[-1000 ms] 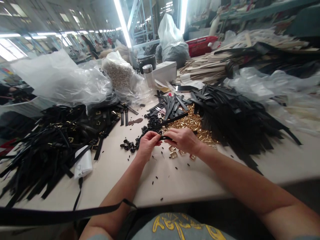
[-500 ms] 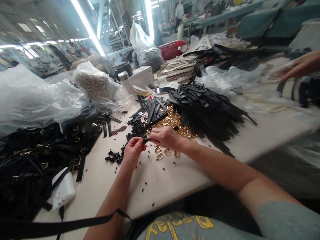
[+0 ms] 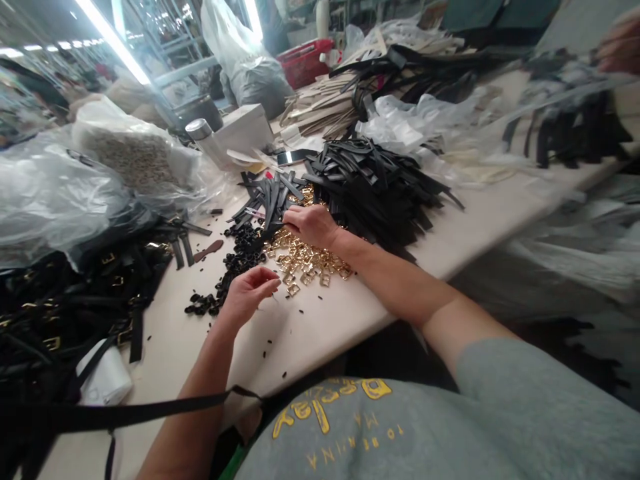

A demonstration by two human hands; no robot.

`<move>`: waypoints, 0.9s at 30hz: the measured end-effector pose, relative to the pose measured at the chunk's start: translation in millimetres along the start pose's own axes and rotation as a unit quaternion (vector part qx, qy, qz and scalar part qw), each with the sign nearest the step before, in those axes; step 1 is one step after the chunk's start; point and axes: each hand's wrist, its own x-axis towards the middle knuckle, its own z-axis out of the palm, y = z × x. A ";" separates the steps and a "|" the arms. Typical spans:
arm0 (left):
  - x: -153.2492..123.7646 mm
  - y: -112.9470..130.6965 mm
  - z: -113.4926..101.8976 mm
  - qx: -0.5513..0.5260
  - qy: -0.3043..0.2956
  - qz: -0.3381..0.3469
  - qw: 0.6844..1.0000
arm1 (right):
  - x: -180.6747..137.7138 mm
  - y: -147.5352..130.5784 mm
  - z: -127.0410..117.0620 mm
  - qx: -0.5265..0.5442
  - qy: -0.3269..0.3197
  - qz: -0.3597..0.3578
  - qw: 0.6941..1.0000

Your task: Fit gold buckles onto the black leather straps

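Observation:
My left hand (image 3: 250, 293) is raised over the near part of the table, thumb and fingers pinched together. A thin sliver shows at its fingertips, too small to name. Farther forward, my right hand (image 3: 313, 225) has its fingers curled at the end of a black strap (image 3: 270, 233); the grip itself is partly hidden. Beneath and around the right hand spreads a heap of gold buckles (image 3: 303, 257). Small black loops (image 3: 240, 260) are piled between the hands and to the left. Short black strips (image 3: 270, 197) lie just beyond the right hand.
A large heap of black straps (image 3: 370, 187) rises on the right. Buckled black straps (image 3: 65, 300) cover the left side, by a white device (image 3: 106, 373). Behind stand plastic bags (image 3: 130, 147), a flask (image 3: 203, 137) and a white box (image 3: 245, 133). Another person's hand (image 3: 620, 47) is far right.
My hands have parted: the right moved forward to the strap and strips, while the left stayed near. The small black piece between them no longer shows. The view has swung right.

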 end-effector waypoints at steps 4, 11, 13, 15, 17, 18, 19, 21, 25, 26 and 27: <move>12.5 -2.0 -8.1 0.111 0.021 0.039 0.993 | -0.9 2.3 1.5 -0.004 0.013 -0.003 1.000; 78.7 11.6 -62.8 0.311 0.160 0.059 0.935 | -0.1 5.5 2.9 -0.005 0.022 -0.003 1.000; 100.5 15.2 -70.1 0.348 0.151 0.046 0.924 | -0.3 5.2 2.5 -0.004 0.018 -0.003 1.000; 120.3 17.4 -72.1 0.385 0.130 0.047 0.913 | -0.6 4.9 2.6 -0.003 0.013 -0.001 1.000; 136.7 19.3 -71.3 0.423 0.112 0.056 0.897 | -0.8 5.2 3.4 -0.003 0.010 0.002 1.000; 143.3 20.4 -70.7 0.439 0.103 0.058 0.891 | -0.8 5.5 3.9 -0.003 0.011 0.003 1.000; 148.8 21.7 -70.2 0.451 0.094 0.058 0.886 | -0.7 6.0 4.6 -0.002 0.011 0.003 1.000; 156.6 24.3 -69.3 0.465 0.078 0.054 0.880 | -0.7 6.8 5.5 -0.003 0.012 0.004 1.000; 162.7 27.2 -66.9 0.465 0.039 0.041 0.883 | -1.1 7.2 5.2 -0.001 0.009 0.010 1.000; 163.0 27.0 -66.0 0.463 0.024 0.036 0.885 | -1.2 7.0 4.8 0.001 0.009 0.011 1.000; 163.1 26.6 -65.0 0.461 0.009 0.030 0.887 | -1.2 6.6 4.4 0.003 0.009 0.012 1.000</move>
